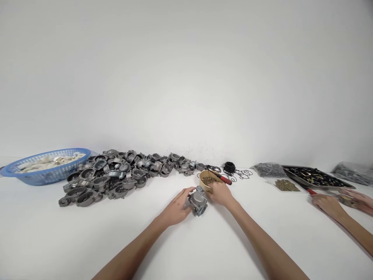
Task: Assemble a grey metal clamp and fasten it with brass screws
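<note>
The left hand (176, 206) cups its fingers against the side of a small grey metal casting (198, 200) standing on the white table (43, 233), while the right hand (220, 193) holds a red-handled screwdriver (223, 178), fingers curled, just beside the casting and against a tan bowl (204, 181) of small brass screws (208, 179). Further out, a heap of grey castings (116, 175) lies left beside a blue basket (43, 175) of pale pieces, black rubber rings (237, 171) sit behind the bowl, and right, a dark tray (288, 171) of mixed small parts stands near a co-worker's hands (340, 202).
</note>
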`<action>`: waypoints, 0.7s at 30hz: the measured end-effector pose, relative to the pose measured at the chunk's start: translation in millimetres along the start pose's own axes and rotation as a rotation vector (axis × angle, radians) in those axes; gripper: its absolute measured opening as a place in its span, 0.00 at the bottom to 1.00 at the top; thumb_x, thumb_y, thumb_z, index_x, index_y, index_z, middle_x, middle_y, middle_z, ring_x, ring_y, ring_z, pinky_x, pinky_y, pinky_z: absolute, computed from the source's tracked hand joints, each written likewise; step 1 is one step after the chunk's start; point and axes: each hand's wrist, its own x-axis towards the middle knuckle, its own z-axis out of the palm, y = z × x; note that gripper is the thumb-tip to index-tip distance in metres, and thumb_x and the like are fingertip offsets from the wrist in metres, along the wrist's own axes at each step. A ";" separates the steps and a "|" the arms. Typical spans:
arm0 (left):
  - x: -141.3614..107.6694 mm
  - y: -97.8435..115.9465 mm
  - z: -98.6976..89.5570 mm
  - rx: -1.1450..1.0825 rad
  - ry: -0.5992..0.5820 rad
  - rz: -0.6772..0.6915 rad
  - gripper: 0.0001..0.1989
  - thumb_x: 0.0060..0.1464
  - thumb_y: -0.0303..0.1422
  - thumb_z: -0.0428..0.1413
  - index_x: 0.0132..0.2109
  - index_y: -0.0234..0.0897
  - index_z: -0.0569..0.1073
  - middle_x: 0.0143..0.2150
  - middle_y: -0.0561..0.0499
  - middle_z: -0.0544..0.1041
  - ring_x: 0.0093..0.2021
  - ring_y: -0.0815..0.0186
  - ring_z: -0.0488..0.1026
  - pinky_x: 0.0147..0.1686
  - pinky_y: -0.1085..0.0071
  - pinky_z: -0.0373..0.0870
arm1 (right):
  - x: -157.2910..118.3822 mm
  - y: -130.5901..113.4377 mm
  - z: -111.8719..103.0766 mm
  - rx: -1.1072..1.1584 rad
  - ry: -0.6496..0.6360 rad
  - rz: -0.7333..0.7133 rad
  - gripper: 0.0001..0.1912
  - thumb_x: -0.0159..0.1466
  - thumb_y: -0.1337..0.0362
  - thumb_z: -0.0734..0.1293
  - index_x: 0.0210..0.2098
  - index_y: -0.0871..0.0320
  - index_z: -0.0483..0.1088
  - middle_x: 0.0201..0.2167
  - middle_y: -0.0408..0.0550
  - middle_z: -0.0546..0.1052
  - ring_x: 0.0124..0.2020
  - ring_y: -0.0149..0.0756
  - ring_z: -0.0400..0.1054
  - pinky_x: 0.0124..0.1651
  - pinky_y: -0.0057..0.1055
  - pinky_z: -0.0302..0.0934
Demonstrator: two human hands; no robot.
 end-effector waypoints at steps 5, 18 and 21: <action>0.9 -4.4 1.3 -0.015 0.003 0.005 0.34 0.53 0.23 0.52 0.66 0.46 0.56 0.63 0.48 0.65 0.60 0.56 0.64 0.60 0.60 0.63 | 0.1 5.4 2.1 0.076 0.026 0.003 0.10 0.59 0.58 0.67 0.31 0.58 0.74 0.34 0.54 0.79 0.38 0.46 0.72 0.33 0.30 0.55; 0.8 -6.0 2.1 0.000 0.005 0.014 0.34 0.53 0.23 0.52 0.65 0.46 0.57 0.62 0.48 0.66 0.60 0.55 0.64 0.59 0.59 0.63 | -1.8 17.2 4.2 0.303 0.034 0.005 0.13 0.57 0.56 0.70 0.22 0.57 0.68 0.23 0.46 0.74 0.27 0.36 0.67 0.25 0.27 0.48; 0.8 -6.1 1.9 0.002 0.005 0.009 0.34 0.53 0.23 0.52 0.65 0.46 0.58 0.62 0.48 0.66 0.61 0.55 0.64 0.60 0.59 0.63 | -2.3 18.8 5.7 0.339 0.044 0.007 0.12 0.56 0.56 0.70 0.23 0.57 0.70 0.23 0.46 0.75 0.26 0.36 0.67 0.26 0.27 0.49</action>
